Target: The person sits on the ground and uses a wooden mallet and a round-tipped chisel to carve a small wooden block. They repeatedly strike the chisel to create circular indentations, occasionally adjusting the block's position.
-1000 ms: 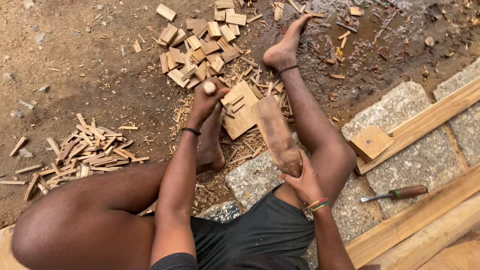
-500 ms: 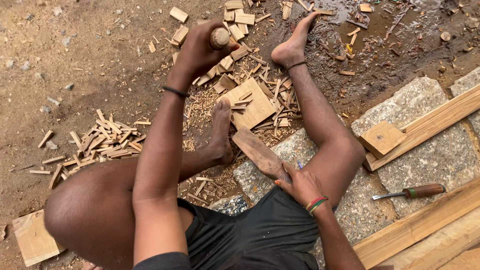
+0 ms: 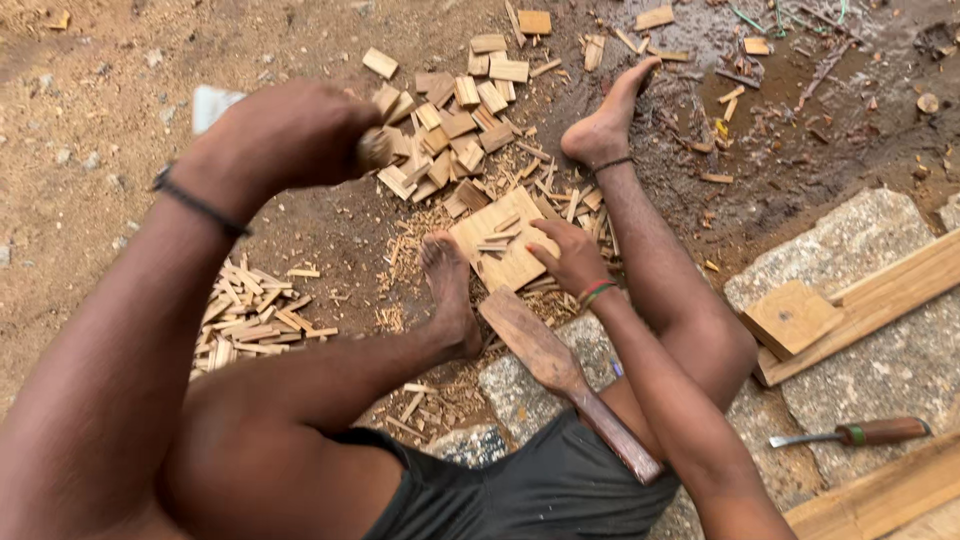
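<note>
Left hand point(image 3: 285, 135) raised high, fist clamped round a chisel handle point(image 3: 375, 150), pale blade point(image 3: 212, 103) poking out behind the wrist. Right hand point(image 3: 570, 255) down low, fingers spread flat, pressed on one flat wooden block point(image 3: 500, 245) lying on the dirt between two bare feet. One wooden mallet point(image 3: 560, 375) left resting across the lap, untouched. One second chisel point(image 3: 855, 433), lying on the stone slab point(image 3: 900, 360) well off to the right. One square offcut point(image 3: 790, 318) sat beside a long plank point(image 3: 880, 300).
</note>
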